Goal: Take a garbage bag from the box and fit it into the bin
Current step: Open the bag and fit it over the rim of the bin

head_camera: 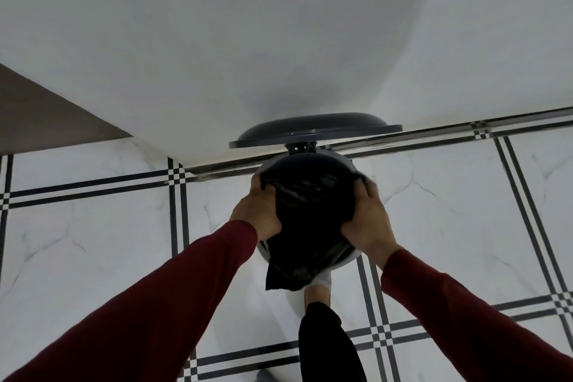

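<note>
Head view: the black garbage bag (305, 214) drapes over the mouth of the round bin (344, 262) at centre frame, its lid (313, 130) raised at 12 o'clock. The left hand (259, 211) at 9 o'clock and the right hand (367, 220) at 3 o'clock each have a grip closed on the bag's edge. A foot (319, 288) sits at 6 o'clock on the tiled floor (93, 226).

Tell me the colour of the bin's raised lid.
Dark grey, glossy; the lid shows best in the head view, raised against the white wall.
</note>
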The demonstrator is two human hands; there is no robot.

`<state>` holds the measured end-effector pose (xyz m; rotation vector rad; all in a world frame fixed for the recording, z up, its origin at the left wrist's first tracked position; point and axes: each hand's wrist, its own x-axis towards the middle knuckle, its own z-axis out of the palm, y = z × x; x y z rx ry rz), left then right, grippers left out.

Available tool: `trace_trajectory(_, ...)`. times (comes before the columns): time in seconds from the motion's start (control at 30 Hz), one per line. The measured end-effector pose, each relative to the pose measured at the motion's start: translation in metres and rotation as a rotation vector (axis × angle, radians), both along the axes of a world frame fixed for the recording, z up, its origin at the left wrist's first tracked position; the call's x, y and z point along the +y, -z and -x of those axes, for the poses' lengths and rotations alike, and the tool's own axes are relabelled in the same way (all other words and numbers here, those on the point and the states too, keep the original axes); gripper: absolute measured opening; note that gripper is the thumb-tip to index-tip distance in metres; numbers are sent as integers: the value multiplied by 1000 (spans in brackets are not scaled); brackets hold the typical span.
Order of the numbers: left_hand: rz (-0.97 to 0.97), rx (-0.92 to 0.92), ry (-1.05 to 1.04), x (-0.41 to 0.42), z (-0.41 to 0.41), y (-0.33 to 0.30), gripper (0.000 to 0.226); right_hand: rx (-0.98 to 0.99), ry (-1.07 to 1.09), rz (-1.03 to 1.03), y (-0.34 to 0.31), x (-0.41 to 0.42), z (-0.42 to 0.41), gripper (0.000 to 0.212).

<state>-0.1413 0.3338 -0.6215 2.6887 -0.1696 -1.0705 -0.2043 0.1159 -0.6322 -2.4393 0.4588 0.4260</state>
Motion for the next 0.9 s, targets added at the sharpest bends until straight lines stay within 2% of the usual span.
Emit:
trace_trajectory(0.07,65,-84,-70,-11,-4,-6,77,-213,66,-58,-7,3,-6,77)
trace_trajectory(0.13,129,-268,-91,-17,-5,-10,83,-386,46,-60,-14,6,-6,72)
trace_trajectory(0.27,238,-460,-200,-17,-1,-12,66,-581,-21,-39,-20,11,1,53)
trace_trajectory(0.37,323,-521,-242,-9,6,-8,67,-685,-119,-44,-18,12,8,42)
trace_trajectory(0.43,303,-454,-199,-3,9,-1,77,-595,-243,25,-12,12,13,46)
trace_trajectory(0.47,258,-357,-141,-1,9,4,82,-452,-333,84,-6,11,14,52)
trace_trajectory(0.53,127,-85,18,3,6,14,86,4,-445,164,6,9,12,62)
trace_trajectory(0.57,71,23,87,4,4,18,85,231,-424,159,12,7,10,62)
trace_trajectory(0.6,44,72,121,4,2,20,81,374,-353,93,17,6,7,61)
trace_trajectory(0.67,38,37,93,1,-3,17,70,372,-127,-58,20,3,-1,60)
trace_trajectory(0.73,26,-54,24,-1,-10,13,68,212,8,-93,14,0,-11,64)
trace_trajectory(0.8,-24,-106,-21,2,-17,11,75,76,-4,-66,8,-6,-20,73)
trace_trajectory(0.9,-91,-95,-62,9,-26,13,85,67,-67,59,5,-16,-30,88)
